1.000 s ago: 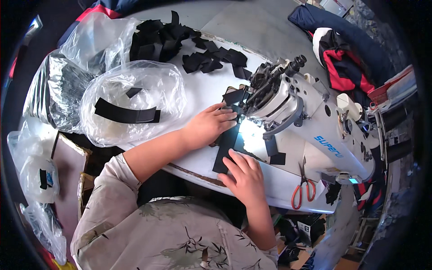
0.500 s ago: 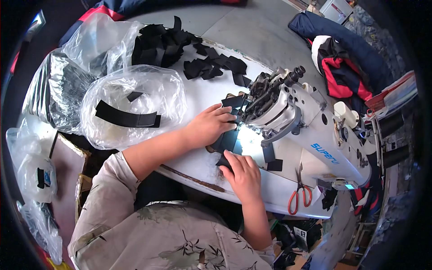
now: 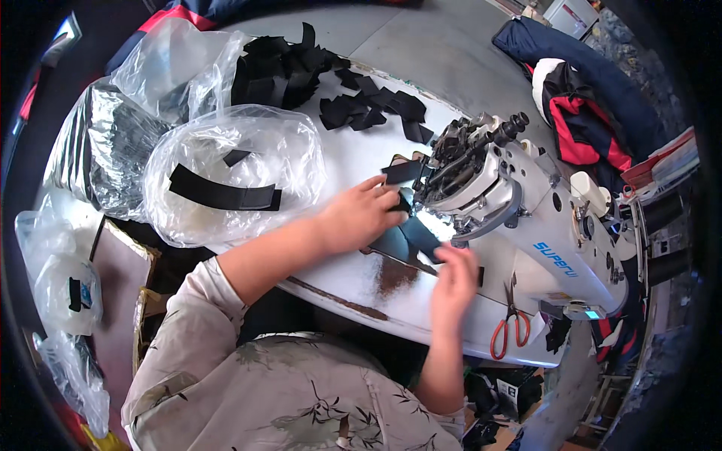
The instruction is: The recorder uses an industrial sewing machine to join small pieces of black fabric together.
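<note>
My left hand [image 3: 361, 216] reaches across the table to the sewing machine [image 3: 519, 203], fingers apart and fingertips at dark pieces beside the needle area. Under the machine's bright light, a black fabric strip [image 3: 420, 234] slants toward my right hand [image 3: 454, 286]. That hand is slightly blurred; its thumb and fingertips come together at the strip's near end. Another black piece [image 3: 402, 172] lies just beyond my left fingertips. The machine head hides the needle and part of the fabric.
Red-handled scissors [image 3: 510, 331] lie near the table's right front edge. Loose black pieces [image 3: 278, 75] are heaped at the far side. On the left, a clear plastic bag [image 3: 301, 150] has a long black strip [image 3: 218, 192] on it. Dark, red-trimmed garments [image 3: 579, 128] lie beyond the machine.
My right hand has moved right, from the table edge beside the fabric to the strip's end. The strip under the light now lies slanted. The whole view has shifted slightly.
</note>
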`<state>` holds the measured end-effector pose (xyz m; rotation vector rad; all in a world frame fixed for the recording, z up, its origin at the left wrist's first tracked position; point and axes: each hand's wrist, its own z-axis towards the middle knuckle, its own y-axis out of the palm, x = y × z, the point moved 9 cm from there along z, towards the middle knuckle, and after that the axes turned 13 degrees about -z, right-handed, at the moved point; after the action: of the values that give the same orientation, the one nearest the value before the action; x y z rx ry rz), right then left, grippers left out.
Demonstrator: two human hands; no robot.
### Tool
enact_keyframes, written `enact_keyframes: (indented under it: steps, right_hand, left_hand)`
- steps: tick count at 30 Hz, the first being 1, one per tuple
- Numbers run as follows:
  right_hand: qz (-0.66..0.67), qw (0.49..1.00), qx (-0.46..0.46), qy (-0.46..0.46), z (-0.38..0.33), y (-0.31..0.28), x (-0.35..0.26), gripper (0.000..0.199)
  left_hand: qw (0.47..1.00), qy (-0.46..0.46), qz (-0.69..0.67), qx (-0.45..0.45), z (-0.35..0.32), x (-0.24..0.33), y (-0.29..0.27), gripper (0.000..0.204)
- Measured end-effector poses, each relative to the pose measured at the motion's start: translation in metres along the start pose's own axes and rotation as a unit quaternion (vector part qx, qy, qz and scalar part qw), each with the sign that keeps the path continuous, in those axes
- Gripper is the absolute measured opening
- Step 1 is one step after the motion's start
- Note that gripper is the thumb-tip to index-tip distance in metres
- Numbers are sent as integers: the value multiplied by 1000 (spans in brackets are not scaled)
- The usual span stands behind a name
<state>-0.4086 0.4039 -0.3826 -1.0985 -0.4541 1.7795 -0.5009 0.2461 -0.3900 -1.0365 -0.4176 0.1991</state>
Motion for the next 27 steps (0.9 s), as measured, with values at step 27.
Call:
enact_keyframes:
  steps: [27]
  right_hand:
    - [-222,968,-95,-61,8,31,-9,35]
  left_hand:
    - [990,-107,-73,53,-10,-22,-3,34]
